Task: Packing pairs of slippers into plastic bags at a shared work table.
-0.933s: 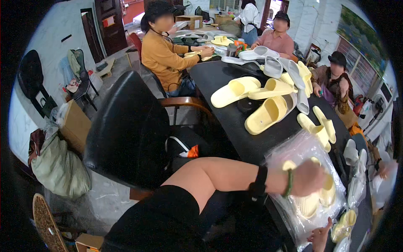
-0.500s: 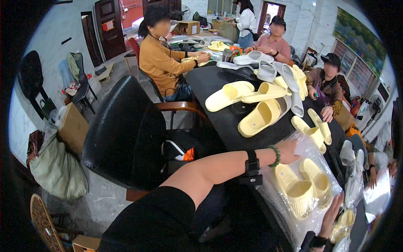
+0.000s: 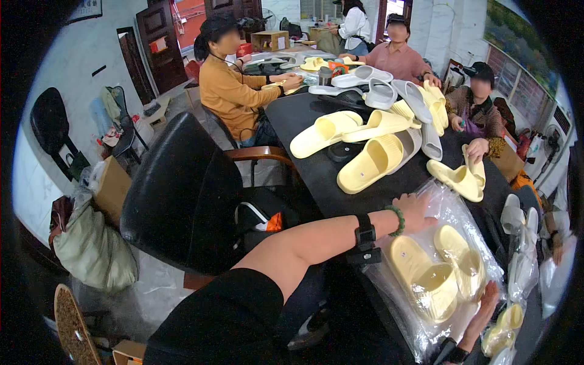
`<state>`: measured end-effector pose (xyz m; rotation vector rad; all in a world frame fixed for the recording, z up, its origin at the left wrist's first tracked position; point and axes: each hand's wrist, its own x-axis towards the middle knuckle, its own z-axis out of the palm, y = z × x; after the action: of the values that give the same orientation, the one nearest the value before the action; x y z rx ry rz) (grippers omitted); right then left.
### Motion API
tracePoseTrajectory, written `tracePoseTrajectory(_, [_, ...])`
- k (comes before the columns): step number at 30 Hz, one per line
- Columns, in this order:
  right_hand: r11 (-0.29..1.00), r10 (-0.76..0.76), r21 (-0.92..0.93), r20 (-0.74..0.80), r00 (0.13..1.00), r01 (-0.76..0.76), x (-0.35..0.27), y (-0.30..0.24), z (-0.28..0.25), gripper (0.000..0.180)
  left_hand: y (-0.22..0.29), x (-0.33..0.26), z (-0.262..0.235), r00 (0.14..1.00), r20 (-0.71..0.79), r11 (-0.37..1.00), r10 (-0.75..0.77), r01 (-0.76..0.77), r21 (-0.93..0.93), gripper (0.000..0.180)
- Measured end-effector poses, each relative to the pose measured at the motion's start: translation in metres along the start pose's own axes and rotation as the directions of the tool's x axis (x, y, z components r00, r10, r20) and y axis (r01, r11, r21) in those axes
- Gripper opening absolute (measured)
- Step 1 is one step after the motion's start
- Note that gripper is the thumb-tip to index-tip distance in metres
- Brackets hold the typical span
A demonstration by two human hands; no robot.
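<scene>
A pair of pale yellow slippers (image 3: pixel 424 286) lies side by side inside a clear plastic bag (image 3: pixel 389 304) at the near edge of the black table. My left hand (image 3: pixel 415 213), with a green bead bracelet and a black strap at the wrist, rests on the bag's far end, fingers apart. Along the bag's right side lies my right hand (image 3: pixel 480 310), its fingers stretched out and touching the plastic beside the slippers. Neither hand holds a slipper. Part of the right wrist is cut off by the dark lower rim.
Loose yellow slippers (image 3: pixel 371 163) and grey slippers (image 3: pixel 381 94) are heaped on the black table (image 3: pixel 292 115). Bagged slippers (image 3: pixel 523 261) lie to my right. A black chair (image 3: pixel 176 194) stands at my left. Several co-workers sit or stand around the tables.
My hands stay at the bag, with the left slightly shifted. Across the table, the co-worker at right now grips a yellow slipper. The co-worker in pink reaches toward the heap.
</scene>
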<state>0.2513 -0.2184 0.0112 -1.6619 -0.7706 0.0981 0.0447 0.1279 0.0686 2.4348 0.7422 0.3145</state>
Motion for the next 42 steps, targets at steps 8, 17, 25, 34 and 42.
tracePoseTrajectory(8, [0.929,-0.126,-0.351,-0.003,0.992,0.116,0.0,0.011,-0.011,0.037,-0.008,0.011,-0.009,0.99,-0.087,0.993,-0.107,0.111,0.041,0.075])
tracePoseTrajectory(17, [0.918,0.045,-0.394,0.19,0.981,0.034,-0.012,-0.001,0.012,0.057,-0.015,0.021,-0.005,1.0,-0.008,0.995,0.012,-0.013,-0.103,0.072])
tracePoseTrajectory(25, [0.936,0.011,-0.344,0.228,0.974,0.07,-0.014,-0.006,0.015,0.059,-0.031,0.035,-0.002,0.992,-0.035,0.966,0.123,-0.128,-0.225,0.056])
tracePoseTrajectory(34, [0.882,-0.039,-0.452,0.206,0.978,0.13,-0.012,-0.008,0.018,0.062,-0.015,0.015,-0.019,0.936,-0.254,0.948,0.245,-0.175,0.266,0.05])
tracePoseTrajectory(42, [0.817,-0.012,-0.562,0.212,0.977,0.132,-0.012,-0.012,0.018,0.063,0.0,-0.005,-0.044,0.853,0.521,0.99,0.013,0.062,-0.126,0.077])
